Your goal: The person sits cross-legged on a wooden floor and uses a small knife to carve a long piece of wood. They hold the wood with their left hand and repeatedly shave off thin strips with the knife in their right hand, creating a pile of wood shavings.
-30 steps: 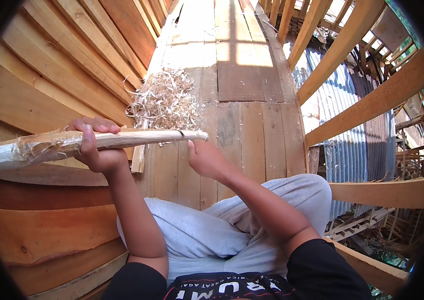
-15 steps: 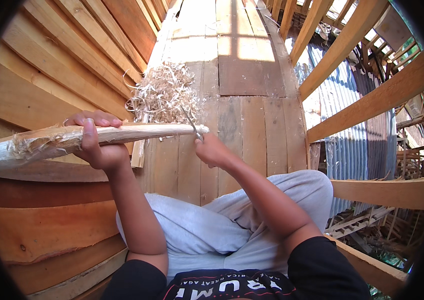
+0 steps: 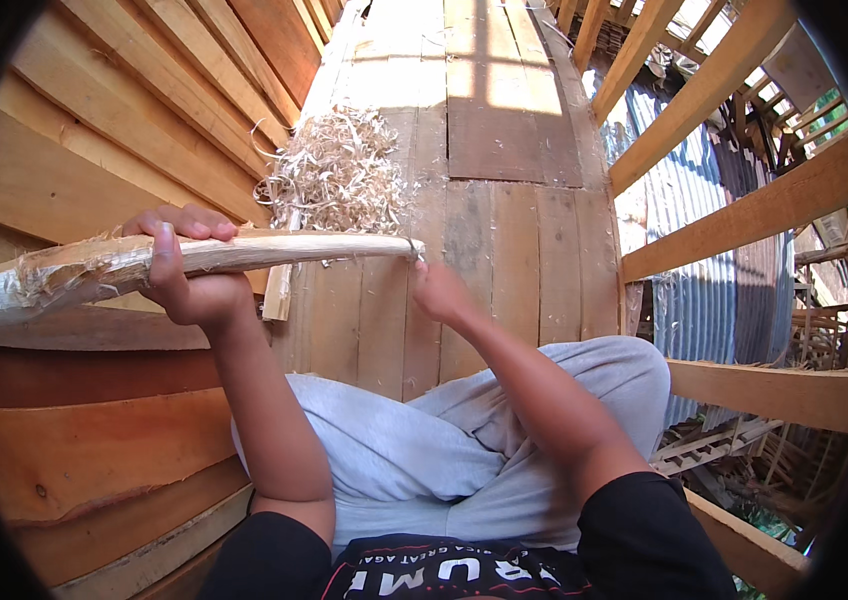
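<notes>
A long, pale, part-stripped wooden pole [image 3: 294, 246] comes in from the left edge and tapers to a whittled tip. My left hand [image 3: 189, 262] is wrapped round its thicker middle, thumb across the near side. Rough bark and loose fibres cling to the stretch left of that hand. My right hand [image 3: 442, 295] is closed just below the tip, gripping a knife [image 3: 414, 248]. Its thin blade lies against the end of the pole; the handle is mostly hidden in my fingers.
A heap of curled wood shavings [image 3: 344, 170] lies on the plank floor [image 3: 464, 230] beyond the pole. Stacked boards [image 3: 94, 440] line the left side. Slatted wooden rails [image 3: 744, 205] stand at the right, with corrugated metal sheets [image 3: 694, 290] behind them. My crossed legs [image 3: 414, 430] are below.
My right hand and the knife have shifted slightly to the right, and the blade now sits closer against the tip. The left hand keeps its hold on the pole.
</notes>
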### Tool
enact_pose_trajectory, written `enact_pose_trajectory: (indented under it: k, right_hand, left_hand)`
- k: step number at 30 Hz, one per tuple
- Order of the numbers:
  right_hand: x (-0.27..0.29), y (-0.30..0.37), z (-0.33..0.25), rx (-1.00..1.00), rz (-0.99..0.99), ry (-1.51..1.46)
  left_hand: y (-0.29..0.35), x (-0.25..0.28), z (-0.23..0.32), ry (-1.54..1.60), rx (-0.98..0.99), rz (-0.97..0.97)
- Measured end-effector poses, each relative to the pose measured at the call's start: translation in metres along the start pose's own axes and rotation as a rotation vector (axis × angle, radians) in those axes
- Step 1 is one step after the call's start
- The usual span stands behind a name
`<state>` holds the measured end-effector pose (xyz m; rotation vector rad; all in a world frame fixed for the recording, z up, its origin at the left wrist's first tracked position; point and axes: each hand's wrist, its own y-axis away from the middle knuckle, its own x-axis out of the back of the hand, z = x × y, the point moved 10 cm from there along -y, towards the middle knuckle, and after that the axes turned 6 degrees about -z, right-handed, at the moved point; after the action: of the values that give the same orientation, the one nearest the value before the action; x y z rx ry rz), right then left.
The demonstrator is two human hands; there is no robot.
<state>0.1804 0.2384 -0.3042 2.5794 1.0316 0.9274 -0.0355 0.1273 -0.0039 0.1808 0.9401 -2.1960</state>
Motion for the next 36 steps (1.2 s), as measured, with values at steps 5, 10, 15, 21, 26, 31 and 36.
enact_pose_trajectory:
  k: [5, 10, 15, 21, 26, 31, 36]
  right_hand:
    - [0.008, 0.013, -0.027, -0.124, -0.083, -0.141]
    - [0.013, 0.04, -0.103, 0.298, 0.048, -0.134]
    - [0.002, 0.007, -0.039, 0.076, -0.063, -0.135]
    - [0.015, 0.036, -0.102, 0.246, 0.025, -0.041]
    - [0.01, 0.009, -0.042, 0.127, 0.005, -0.105]
    - [0.014, 0.021, -0.061, 0.119, 0.031, -0.001]
    - [0.014, 0.035, -0.089, 0.213, 0.029, -0.064]
  left_hand:
    - [0.002, -0.001, 0.007, -0.002, -0.042, 0.072]
    - [0.004, 0.004, 0.014, -0.104, -0.064, 0.129]
    - [0.002, 0.014, 0.007, -0.147, -0.009, 0.224]
    - [0.009, 0.012, 0.009, -0.183, 0.012, 0.211]
    - [0.005, -0.007, 0.012, -0.105, -0.048, 0.137]
    - [0.003, 0.003, 0.008, -0.087, -0.035, 0.167]
    - [0.005, 0.004, 0.014, -0.135, -0.055, 0.197]
